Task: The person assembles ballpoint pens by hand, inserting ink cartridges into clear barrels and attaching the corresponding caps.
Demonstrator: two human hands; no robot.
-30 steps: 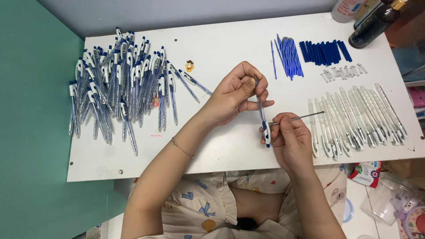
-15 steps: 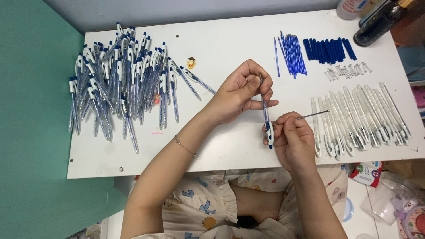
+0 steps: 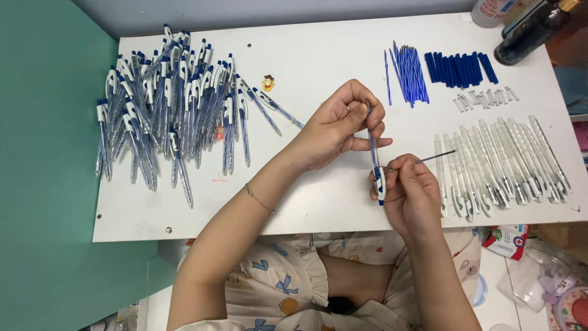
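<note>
One slim blue-and-white plastic pen (image 3: 375,160), light and slippery we judge: our left hand (image 3: 335,130) pinches its tip, right hand (image 3: 409,191) grips its clip end beside clear barrels (image 3: 502,162).

the upper tip of the slim blue-and-white plastic pen (image 3: 375,160) is hidden inside the curled fingers of the left hand (image 3: 340,125), and the right hand (image 3: 409,193) covers part of its clip end. the dark glossy bottle (image 3: 531,30) and the white round container (image 3: 493,9) are cut off by the top edge. the small metal springs (image 3: 487,98) are too small to count.
</note>
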